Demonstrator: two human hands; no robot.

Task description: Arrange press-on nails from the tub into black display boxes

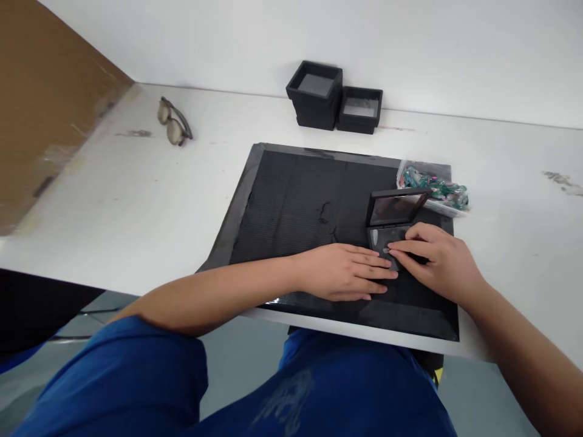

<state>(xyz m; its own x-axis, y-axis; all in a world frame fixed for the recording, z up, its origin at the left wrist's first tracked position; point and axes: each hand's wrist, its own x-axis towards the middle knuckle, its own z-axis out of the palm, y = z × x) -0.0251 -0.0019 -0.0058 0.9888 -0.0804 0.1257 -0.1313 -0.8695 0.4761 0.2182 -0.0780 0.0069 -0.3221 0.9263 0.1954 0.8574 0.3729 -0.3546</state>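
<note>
A small black box (375,235) stands on the black mat with its hinged lid (399,208) raised; the lid has a see-through window framed in black. My left hand (344,271) lies flat, fingers stretched out, the tips touching the front left of the box's base. Over the base, my right hand (437,258) pinches with thumb and index finger at a tiny light-coloured spot. What it holds there is too small to name. A clear plastic tray (449,210) behind the box holds several small green, pink and clear-wrapped pieces (432,184).
The ribbed black mat (291,206) with taped edges covers the front of the white table (168,200). Stacked black box frames (316,109) and a lower black stack (359,124) stand by the back wall. Eyeglasses (175,124) lie at the left, near a brown cardboard panel (54,109).
</note>
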